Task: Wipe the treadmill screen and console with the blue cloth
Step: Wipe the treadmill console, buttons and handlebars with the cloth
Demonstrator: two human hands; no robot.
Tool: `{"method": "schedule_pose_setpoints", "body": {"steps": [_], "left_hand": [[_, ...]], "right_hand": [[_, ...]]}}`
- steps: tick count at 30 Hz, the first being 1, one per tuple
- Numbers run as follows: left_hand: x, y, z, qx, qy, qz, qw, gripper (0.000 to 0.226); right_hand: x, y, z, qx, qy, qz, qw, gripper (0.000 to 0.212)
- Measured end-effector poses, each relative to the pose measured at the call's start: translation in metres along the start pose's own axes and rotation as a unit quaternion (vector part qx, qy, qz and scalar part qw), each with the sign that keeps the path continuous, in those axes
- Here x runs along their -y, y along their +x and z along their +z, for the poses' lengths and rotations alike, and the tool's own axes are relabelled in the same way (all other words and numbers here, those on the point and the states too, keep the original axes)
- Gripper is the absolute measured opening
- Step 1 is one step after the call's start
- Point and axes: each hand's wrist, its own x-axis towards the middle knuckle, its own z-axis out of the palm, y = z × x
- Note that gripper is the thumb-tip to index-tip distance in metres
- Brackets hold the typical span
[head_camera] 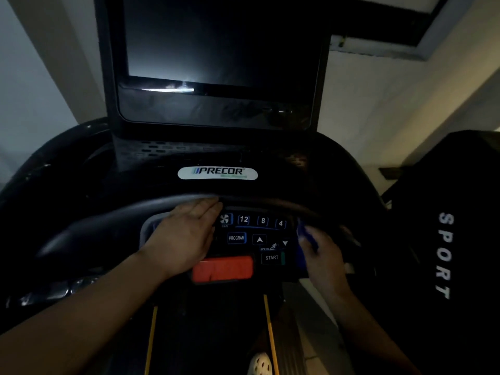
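The left hand is laid flat, fingers straight, on the left part of the black treadmill console with its lit buttons. At the console's right edge, a blurred blue cloth is gripped by the right hand. The dark rectangular screen is mounted above, well apart from both hands.

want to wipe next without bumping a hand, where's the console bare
Bare: the keypad strip between left hand and right hand, plus the ledge between Precor badge and screen. Crowded: keypad's right edge, at the blue cloth.
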Motion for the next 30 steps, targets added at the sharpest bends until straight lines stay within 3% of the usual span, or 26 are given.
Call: {"method": "schedule_pose_setpoints", "body": {"steps": [8, 10, 13, 16, 18, 21, 23, 27, 28, 30], "left_hand": [[0.024, -0.038, -0.004, 0.011, 0.024, 0.025, 0.999, 0.059], [0.032, -0.046, -0.008, 0.012, 0.027, 0.023, 0.999, 0.06], [0.045, -0.058, -0.01, 0.013, 0.025, 0.019, 0.999, 0.06], [0.053, -0.069, -0.01, 0.016, 0.02, 0.022, 0.999, 0.059], [0.054, -0.077, -0.009, 0.016, 0.013, 0.029, 0.999, 0.059], [0.056, -0.092, -0.006, 0.019, 0.005, 0.029, 0.999, 0.058], [0.055, -0.101, -0.006, 0.023, 0.011, 0.031, 0.999, 0.058], [0.053, -0.108, -0.003, 0.028, 0.029, 0.031, 0.999, 0.061], [0.052, -0.108, -0.002, 0.031, 0.032, 0.026, 0.999, 0.063], [0.05, -0.106, -0.001, 0.034, 0.037, 0.017, 0.999, 0.065]], "right_hand": [[0.027, -0.023, 0.02, -0.119, -0.01, -0.022, 0.993, 0.029], [-0.001, -0.065, 0.035, -0.092, -0.075, -0.032, 0.992, 0.033], [-0.024, -0.105, 0.032, -0.035, -0.071, -0.01, 0.997, 0.037], [0.003, -0.075, 0.027, -0.148, -0.04, 0.0, 0.988, 0.028], [0.034, -0.059, 0.032, -0.18, -0.013, 0.018, 0.983, 0.025], [0.058, -0.064, 0.055, -0.081, -0.05, 0.031, 0.995, 0.025], [0.074, -0.063, 0.053, -0.007, -0.018, 0.013, 1.0, 0.022], [0.114, -0.031, 0.048, -0.095, 0.023, 0.014, 0.995, 0.031], [0.127, -0.033, 0.056, -0.091, -0.014, 0.005, 0.996, 0.036], [0.146, -0.049, 0.084, 0.006, -0.074, -0.085, 0.994, 0.038]]}}
